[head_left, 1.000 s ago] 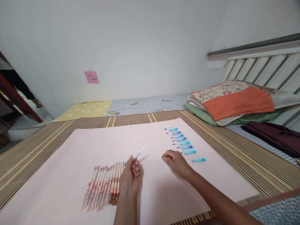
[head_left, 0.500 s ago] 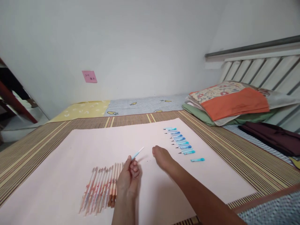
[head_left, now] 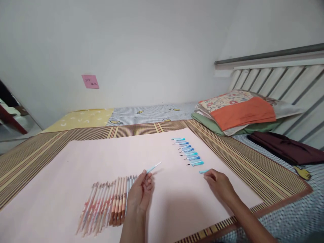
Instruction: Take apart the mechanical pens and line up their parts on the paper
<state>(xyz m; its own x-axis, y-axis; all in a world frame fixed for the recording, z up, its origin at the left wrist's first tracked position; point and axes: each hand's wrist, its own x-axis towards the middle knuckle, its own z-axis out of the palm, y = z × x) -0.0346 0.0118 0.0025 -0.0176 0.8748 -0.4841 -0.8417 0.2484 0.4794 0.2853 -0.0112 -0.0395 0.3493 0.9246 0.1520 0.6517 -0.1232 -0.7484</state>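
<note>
My left hand (head_left: 141, 189) is closed around a slim light-blue pen (head_left: 153, 167), whose white end points up and to the right. My right hand (head_left: 219, 185) has its fingers pinched at the right end of a turquoise pen cap (head_left: 203, 171) lying on the pink sheet (head_left: 174, 189); the fingertips partly cover it. Behind that cap runs a column of short blue caps (head_left: 193, 158), with thin dark-tipped pieces beside them. Left of my left hand, several pens lie side by side: pinkish ones (head_left: 95, 206), peach-and-brown ones (head_left: 118, 202) and light-blue ones (head_left: 130, 182), partly hidden by my wrist.
A striped mat (head_left: 222, 158) lies under the sheet, over checked bedding (head_left: 152, 113). Folded cloths and an orange cushion (head_left: 245, 113) are piled at the right, near a dark folded garment (head_left: 283, 146) and white slats (head_left: 268, 77). A pink note (head_left: 90, 81) is on the wall.
My right hand has moved right and nearer, from beside the pen's tip to the lone turquoise cap. The left hand still holds the light-blue pen. The view has turned slightly right.
</note>
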